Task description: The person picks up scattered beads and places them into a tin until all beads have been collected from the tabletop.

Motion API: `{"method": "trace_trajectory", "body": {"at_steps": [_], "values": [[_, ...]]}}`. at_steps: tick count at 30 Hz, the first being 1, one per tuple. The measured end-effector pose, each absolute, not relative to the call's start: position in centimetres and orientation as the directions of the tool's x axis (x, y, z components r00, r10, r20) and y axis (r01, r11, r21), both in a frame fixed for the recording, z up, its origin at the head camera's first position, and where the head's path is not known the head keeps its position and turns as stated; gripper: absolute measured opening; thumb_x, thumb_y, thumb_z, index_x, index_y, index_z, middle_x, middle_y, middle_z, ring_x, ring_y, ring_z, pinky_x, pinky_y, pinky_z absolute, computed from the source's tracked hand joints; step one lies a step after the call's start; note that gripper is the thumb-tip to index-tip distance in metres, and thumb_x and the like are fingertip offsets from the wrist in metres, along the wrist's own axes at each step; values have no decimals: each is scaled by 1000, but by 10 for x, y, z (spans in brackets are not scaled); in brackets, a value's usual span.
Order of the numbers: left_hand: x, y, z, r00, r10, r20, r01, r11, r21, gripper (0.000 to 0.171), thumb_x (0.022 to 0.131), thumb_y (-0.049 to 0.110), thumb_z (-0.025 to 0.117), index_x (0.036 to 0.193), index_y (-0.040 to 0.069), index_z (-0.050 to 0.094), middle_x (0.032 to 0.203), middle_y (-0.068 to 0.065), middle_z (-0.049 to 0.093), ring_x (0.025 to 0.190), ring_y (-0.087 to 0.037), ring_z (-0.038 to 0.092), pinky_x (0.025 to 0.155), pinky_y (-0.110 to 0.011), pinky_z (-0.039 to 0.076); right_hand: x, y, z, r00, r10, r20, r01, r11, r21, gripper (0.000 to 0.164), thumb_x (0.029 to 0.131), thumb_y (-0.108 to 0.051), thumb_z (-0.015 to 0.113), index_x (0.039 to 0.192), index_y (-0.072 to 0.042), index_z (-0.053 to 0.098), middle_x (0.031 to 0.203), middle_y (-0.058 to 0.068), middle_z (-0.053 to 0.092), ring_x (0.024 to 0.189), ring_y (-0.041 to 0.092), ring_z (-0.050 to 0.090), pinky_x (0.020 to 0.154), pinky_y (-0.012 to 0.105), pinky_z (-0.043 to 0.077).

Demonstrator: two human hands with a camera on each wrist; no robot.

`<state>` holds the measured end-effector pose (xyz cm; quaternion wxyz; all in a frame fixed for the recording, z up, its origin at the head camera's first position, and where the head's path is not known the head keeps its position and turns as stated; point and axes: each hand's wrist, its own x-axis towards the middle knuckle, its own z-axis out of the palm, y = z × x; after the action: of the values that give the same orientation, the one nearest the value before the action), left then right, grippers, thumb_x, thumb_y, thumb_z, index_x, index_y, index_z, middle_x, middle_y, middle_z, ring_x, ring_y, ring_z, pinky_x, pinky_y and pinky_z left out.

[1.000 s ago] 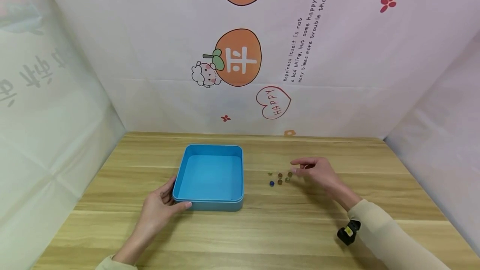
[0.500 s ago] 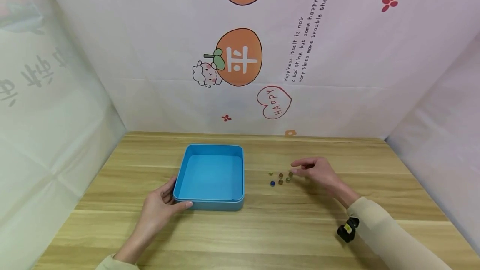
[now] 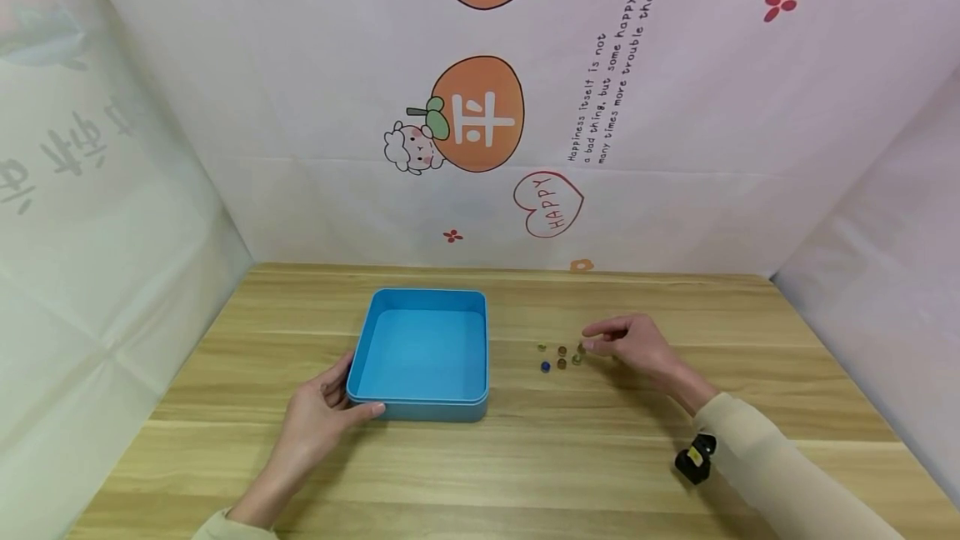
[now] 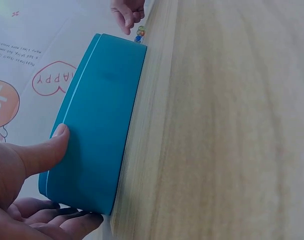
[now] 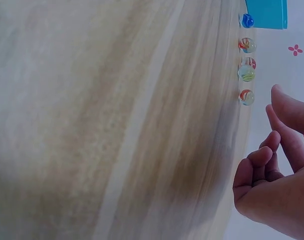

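Observation:
A square blue box (image 3: 420,412), open at the top, sits left of the table's middle. My left hand (image 3: 321,419) grips its near left corner, thumb on the front wall and fingers around the left side. To the right of the box, several small glass marbles (image 3: 562,364) lie in a loose group. One is a deep blue marble (image 5: 247,20); others are clear with red or yellow-green swirls. My right hand (image 3: 636,346) hovers at the group's right side, thumb and index finger apart and holding nothing. Its thumb overlaps the rightmost marble in the head view.
The wooden table (image 3: 480,482) meets a white printed cloth (image 3: 315,207) at its back edge, with more cloth at both sides. A black device (image 3: 693,461) is strapped at the right wrist.

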<state>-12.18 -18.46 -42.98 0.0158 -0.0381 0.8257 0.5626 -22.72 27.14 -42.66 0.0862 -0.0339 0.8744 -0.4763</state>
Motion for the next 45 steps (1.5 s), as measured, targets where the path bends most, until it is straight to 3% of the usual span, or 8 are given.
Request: {"method": "trace_trajectory", "body": {"at_steps": [7, 14, 25, 45], "values": [[-122, -185, -431, -996, -46, -72, -84, 365, 927, 98, 84, 13, 93, 160, -8, 34, 161, -29, 36, 142, -42, 45, 106, -45, 50, -227, 271, -427, -982, -152, -113, 10, 552, -834, 32, 96, -16, 81, 121, 3, 76, 96, 10, 66, 81, 21, 51, 59, 24, 45], [-124, -185, -431, -996, -46, -71, -83, 375, 923, 98, 84, 13, 92, 160, -7, 34, 161, -29, 36, 142, -42, 45, 106, -45, 50, -228, 271, -429, -983, -153, -100, -3, 564, -826, 33, 94, -19, 83, 120, 1, 77, 107, 11, 68, 87, 23, 54, 61, 26, 48], [-123, -185, -432, -997, -48, -64, -78, 377, 923, 98, 84, 13, 92, 160, -7, 34, 161, -29, 37, 142, -42, 45, 105, -44, 50, -229, 267, -429, -986, -133, -98, 0, 592, -806, 26, 92, -14, 84, 114, -1, 80, 101, 11, 65, 78, 21, 50, 56, 24, 44], [-124, -186, -431, -995, -59, -80, -96, 373, 923, 97, 85, 13, 92, 161, -5, 35, 162, -27, 36, 143, -39, 45, 106, -42, 50, -228, 264, -429, -987, -123, -100, -6, 660, -751, 23, 92, -16, 85, 110, -3, 82, 115, 16, 69, 89, 25, 51, 69, 33, 44]]}}
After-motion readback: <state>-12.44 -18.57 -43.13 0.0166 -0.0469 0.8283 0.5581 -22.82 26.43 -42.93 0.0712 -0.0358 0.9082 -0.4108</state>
